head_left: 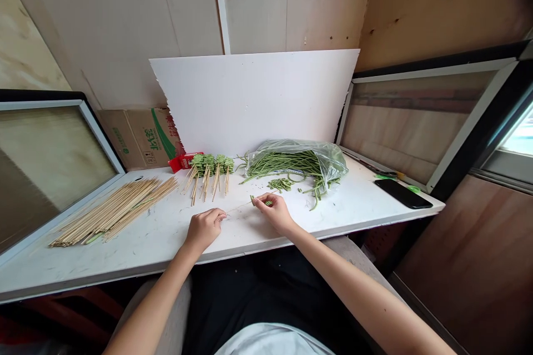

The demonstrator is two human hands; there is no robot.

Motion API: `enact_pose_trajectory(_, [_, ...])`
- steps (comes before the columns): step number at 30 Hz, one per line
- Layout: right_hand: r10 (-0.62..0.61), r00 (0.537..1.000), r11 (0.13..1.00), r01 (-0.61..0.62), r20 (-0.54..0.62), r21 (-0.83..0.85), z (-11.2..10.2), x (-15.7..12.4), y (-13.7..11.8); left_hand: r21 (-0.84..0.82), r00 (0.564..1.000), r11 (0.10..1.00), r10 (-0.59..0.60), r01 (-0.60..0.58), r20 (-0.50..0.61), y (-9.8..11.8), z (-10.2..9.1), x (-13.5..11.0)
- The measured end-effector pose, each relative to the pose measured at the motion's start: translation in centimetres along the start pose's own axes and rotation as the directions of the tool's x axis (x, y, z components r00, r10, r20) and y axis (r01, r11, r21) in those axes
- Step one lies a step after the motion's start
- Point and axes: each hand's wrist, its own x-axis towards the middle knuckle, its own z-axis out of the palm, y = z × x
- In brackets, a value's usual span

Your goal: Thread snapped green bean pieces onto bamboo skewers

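Observation:
My left hand (205,228) rests on the white tabletop (166,236) with its fingers pinched round the end of a thin bamboo skewer (239,208). The skewer runs right toward my right hand (272,212), which pinches small green bean pieces (261,201) at the skewer's tip. A little heap of cut bean pieces (280,183) lies just beyond my right hand. Behind it a clear plastic bag (297,160) holds long green beans. Several finished bean skewers (209,173) lie fanned out beyond my left hand.
A big pile of bare bamboo skewers (114,211) lies at the left. A red packet (182,161) and a cardboard box (140,137) stand at the back. A black phone (402,193) lies at the right edge. A white board (258,97) leans on the wall.

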Motion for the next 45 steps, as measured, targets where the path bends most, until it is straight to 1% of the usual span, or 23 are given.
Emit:
enact_pose_trajectory(3, [-0.055, 0.995, 0.99, 0.066, 0.088, -0.125, -2.4, 1.1, -1.4, -0.007, 1.0, 1.0, -0.016, 0.016, -0.009, 0.1, 0.0, 0.0])
enact_pose_trajectory(5, [-0.103, 0.989, 0.963, 0.127, 0.11, -0.239, -4.6, 2.0, -1.7, -0.015, 0.999, 0.999, -0.038, 0.038, -0.022, 0.1, -0.1, 0.1])
enact_pose_trajectory(6, [-0.106, 0.984, 0.944, 0.145, 0.144, -0.296, -5.8, 2.4, -1.6, -0.02, 0.998, 0.999, -0.049, 0.049, -0.028, 0.1, -0.1, 0.1])
enact_pose_trajectory(8, [-0.043, 0.984, 0.892, 0.116, 0.173, -0.437, -8.0, 3.1, -0.9, -0.03, 0.997, 0.997, -0.066, 0.065, -0.033, 0.1, 0.0, 0.2])
enact_pose_trajectory(10, [0.01, 0.99, 0.822, 0.07, 0.138, -0.566, -9.6, 3.5, 0.1, -0.037, 0.997, 0.997, -0.07, 0.069, -0.033, 0.0, 0.0, 0.2])
enact_pose_trajectory(11, [0.038, 0.991, 0.786, 0.05, 0.129, -0.616, -10.0, 3.6, 0.6, -0.042, 0.997, 0.997, -0.07, 0.069, -0.034, 0.0, 0.1, 0.2])
enact_pose_trajectory(13, [0.085, 0.985, 0.727, 0.041, 0.149, -0.685, -10.3, 3.6, 1.2, -0.051, 0.997, 0.996, -0.069, 0.067, -0.035, -0.1, 0.2, 0.1])
enact_pose_trajectory(15, [0.121, 0.975, 0.681, 0.056, 0.187, -0.73, -10.1, 3.6, 1.4, -0.061, 0.997, 0.996, -0.07, 0.068, -0.035, -0.2, 0.3, 0.1])
enact_pose_trajectory(18, [0.138, 0.97, 0.633, 0.068, 0.199, -0.772, -9.6, 3.5, 1.1, -0.073, 0.997, 0.995, -0.075, 0.073, -0.033, -0.3, 0.4, 0.1])
enact_pose_trajectory(20, [0.146, 0.971, 0.622, 0.059, 0.19, -0.781, -9.5, 3.4, 0.9, -0.079, 0.996, 0.994, -0.079, 0.076, -0.032, -0.3, 0.4, 0.1])
enact_pose_trajectory(23, [0.128, 0.981, 0.638, 0.032, 0.147, -0.769, -9.7, 3.5, 0.9, -0.081, 0.997, 0.994, -0.076, 0.074, -0.032, -0.4, 0.4, 0.1])
enact_pose_trajectory(25, [0.083, 0.991, 0.69, 0.02, 0.107, -0.724, -9.8, 3.7, 0.9, -0.073, 0.997, 0.995, -0.074, 0.071, -0.036, -0.3, 0.4, 0.1])
enact_pose_trajectory(27, [0.018, 0.998, 0.797, 0.024, 0.063, -0.604, -9.7, 3.8, 1.0, -0.064, 0.995, 0.995, -0.081, 0.078, -0.05, -0.3, 0.4, 0.1])
enact_pose_trajectory(29, [0.008, 1.0, 0.92, -0.007, 0.001, -0.392, -9.2, 3.8, 1.1, -0.062, 0.993, 0.994, -0.095, 0.091, -0.066, -0.3, 0.5, 0.1])
enact_pose_trajectory(30, [0.041, 0.999, 0.964, -0.046, -0.025, -0.262, -8.9, 3.8, 1.1, -0.065, 0.992, 0.993, -0.102, 0.097, -0.072, -0.4, 0.5, 0.1])
enact_pose_trajectory(31, [0.092, 0.995, 0.987, -0.096, -0.035, -0.129, -8.6, 3.7, 1.2, -0.068, 0.991, 0.993, -0.106, 0.101, -0.077, -0.4, 0.5, 0.1])
enact_pose_trajectory(32, [0.149, 0.988, 0.989, -0.149, -0.026, -0.006, -8.3, 3.5, 1.3, -0.071, 0.991, 0.992, -0.107, 0.101, -0.079, -0.4, 0.5, 0.1])
enact_pose_trajectory(34, [0.221, 0.975, 0.956, -0.222, 0.027, 0.19, -7.8, 3.1, 1.5, -0.07, 0.991, 0.993, -0.103, 0.098, -0.081, -0.5, 0.6, 0.1])
enact_pose_trajectory(37, [0.241, 0.967, 0.899, -0.255, 0.085, 0.355, -7.5, 2.8, 1.8, -0.057, 0.991, 0.994, -0.101, 0.096, -0.083, -0.6, 0.7, 0.1])
enact_pose_trajectory(40, [0.247, 0.963, 0.875, -0.269, 0.108, 0.402, -7.5, 2.7, 1.9, -0.051, 0.992, 0.994, -0.102, 0.098, -0.081, -0.6, 0.7, 0.1])
enact_pose_trajectory(45, [0.229, 0.967, 0.89, -0.253, 0.108, 0.38, -7.6, 2.8, 2.0, -0.062, 0.993, 0.994, -0.094, 0.09, -0.065, -0.7, 0.8, 0.0])
